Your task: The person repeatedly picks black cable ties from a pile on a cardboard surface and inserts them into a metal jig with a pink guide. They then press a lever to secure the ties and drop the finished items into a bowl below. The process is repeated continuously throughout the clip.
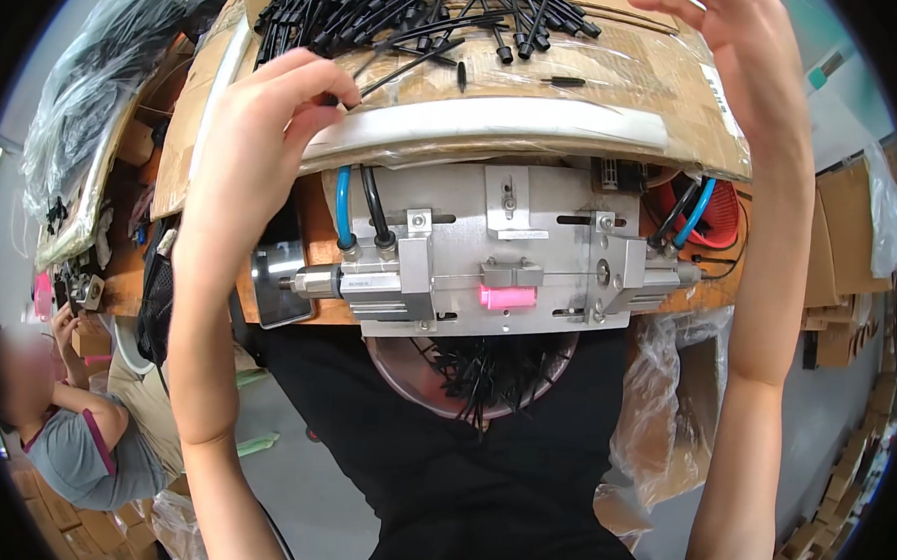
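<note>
My left hand [286, 98] is closed in a pinch at the front of a cardboard box top, on the near end of a thin black plastic stick [413, 68]. Behind it lies a heap of similar black sticks [370, 11] with thicker ends. Two short black pieces lie loose in front of the heap. My right hand [734, 37] is raised over the box's right side, fingers apart and holding nothing; the top of it is cut off by the picture's edge. Between my forearms sits a metal clamping fixture [462, 206], with a pink block [508, 298] at its middle.
A bowl [389, 373] of black pieces rests below the fixture. Blue and black air hoses [343, 205] run into it. A phone [280, 283] lies at left, a red basket [716, 217] at right. A co-worker [101, 435] sits far left; cardboard boxes [846, 232] stand right.
</note>
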`<state>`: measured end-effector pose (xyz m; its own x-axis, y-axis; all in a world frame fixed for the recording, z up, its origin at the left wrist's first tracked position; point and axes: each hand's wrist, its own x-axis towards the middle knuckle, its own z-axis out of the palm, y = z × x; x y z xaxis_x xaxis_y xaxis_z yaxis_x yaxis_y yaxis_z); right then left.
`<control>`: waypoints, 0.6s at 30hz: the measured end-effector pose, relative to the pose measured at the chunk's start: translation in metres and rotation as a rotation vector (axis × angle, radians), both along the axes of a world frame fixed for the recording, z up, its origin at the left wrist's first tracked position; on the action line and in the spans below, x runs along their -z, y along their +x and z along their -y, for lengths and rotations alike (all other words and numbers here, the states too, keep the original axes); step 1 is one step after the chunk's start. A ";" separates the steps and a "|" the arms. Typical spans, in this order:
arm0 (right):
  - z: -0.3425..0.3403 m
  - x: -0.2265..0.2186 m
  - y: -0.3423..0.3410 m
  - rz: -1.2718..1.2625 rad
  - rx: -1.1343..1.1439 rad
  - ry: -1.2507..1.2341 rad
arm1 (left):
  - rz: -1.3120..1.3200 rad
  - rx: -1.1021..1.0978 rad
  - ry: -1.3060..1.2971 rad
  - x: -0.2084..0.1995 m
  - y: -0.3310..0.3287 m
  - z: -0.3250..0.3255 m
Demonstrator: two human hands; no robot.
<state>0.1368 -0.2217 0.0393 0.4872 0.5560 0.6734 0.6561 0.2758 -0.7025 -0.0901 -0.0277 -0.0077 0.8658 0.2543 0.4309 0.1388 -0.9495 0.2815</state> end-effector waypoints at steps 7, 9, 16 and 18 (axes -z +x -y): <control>0.062 0.003 -0.001 -0.169 -0.138 0.035 | 0.464 -0.041 0.286 0.027 -0.002 0.046; 0.091 0.010 0.018 -0.246 -0.163 0.057 | 0.378 -0.011 0.138 0.035 -0.018 0.094; 0.124 0.042 -0.006 -0.269 -0.048 0.047 | -0.102 -0.060 0.151 0.120 -0.036 0.197; 0.134 0.045 -0.007 -0.264 -0.007 0.016 | -0.138 -0.070 0.139 0.123 -0.031 0.201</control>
<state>0.1294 -0.3560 -0.0053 0.6434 0.5505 0.5320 0.4483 0.2923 -0.8447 -0.1208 -0.2292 -0.1308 0.9012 0.2625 0.3448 0.2343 -0.9645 0.1219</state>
